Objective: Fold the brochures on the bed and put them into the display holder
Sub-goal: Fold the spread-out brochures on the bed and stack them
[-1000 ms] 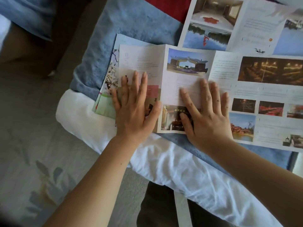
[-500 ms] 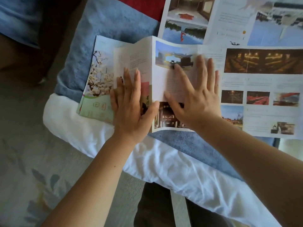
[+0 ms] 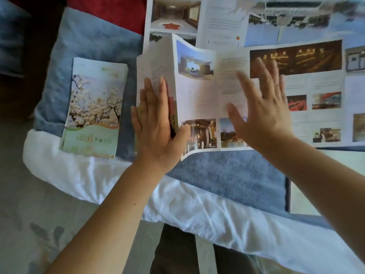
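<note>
Change since earlier frame: left panels of the open brochure (image 3: 199, 95), flat under both palms a second ago, now stand up as a raised flap; the stack it half covered lies fully exposed beside it.
Step in hand: folding the open brochure, judged to be at the first panels of its left end.
Left hand (image 3: 158, 123): flat, fingers extended, palm pressed on the raised flap near the blanket's front edge; grips nothing.
Right hand (image 3: 260, 107): spread open, fingers splayed, over the next panels; released. Touching the paper or just above it: cannot tell.
Folded stack (image 3: 94, 109): blossom cover up, at the front left corner of the blue blanket (image 3: 227, 175), just beside the left hand, apart from it.
Unfolded sheet (image 3: 217, 18): behind the open brochure, toward the bed's far side, partly overlapped by it.
White sheet (image 3: 177, 204): along the bed's near edge.
Display holder: not in view.
Next move, judged: bring the flap over, align the edges, press the crease flat.
</note>
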### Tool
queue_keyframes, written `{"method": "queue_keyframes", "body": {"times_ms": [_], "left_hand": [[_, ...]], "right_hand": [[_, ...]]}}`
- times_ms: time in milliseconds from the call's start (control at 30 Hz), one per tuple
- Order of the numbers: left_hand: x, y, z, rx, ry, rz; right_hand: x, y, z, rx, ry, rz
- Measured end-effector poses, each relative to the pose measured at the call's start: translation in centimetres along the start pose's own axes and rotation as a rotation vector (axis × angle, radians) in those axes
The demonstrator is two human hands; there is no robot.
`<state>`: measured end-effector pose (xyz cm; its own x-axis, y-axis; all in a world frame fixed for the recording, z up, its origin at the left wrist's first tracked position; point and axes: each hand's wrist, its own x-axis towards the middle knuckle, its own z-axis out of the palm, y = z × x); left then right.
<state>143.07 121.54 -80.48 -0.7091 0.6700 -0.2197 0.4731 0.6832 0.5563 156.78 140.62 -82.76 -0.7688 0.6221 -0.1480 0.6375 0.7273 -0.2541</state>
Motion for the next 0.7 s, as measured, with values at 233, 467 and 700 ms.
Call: {"method": "queue_keyframes", "body": {"times_ms": [233,467,700], "left_hand": [[0.5,3.2,3.8,-0.006,-0.086,0.101],[0.5,4.5,6.3,0.2,-0.063,0.026],[0.2,0.6,2.3,0.261,0.073,-0.371]], "right_hand": [[-3.7,10.7,-1.2,-0.108,-0.115,0.063],[-4.1,10.8,0.4,-0.107,-0.029,0.063],[-4.8,10.3,0.9,-0.079,-0.002,0.087]]}}
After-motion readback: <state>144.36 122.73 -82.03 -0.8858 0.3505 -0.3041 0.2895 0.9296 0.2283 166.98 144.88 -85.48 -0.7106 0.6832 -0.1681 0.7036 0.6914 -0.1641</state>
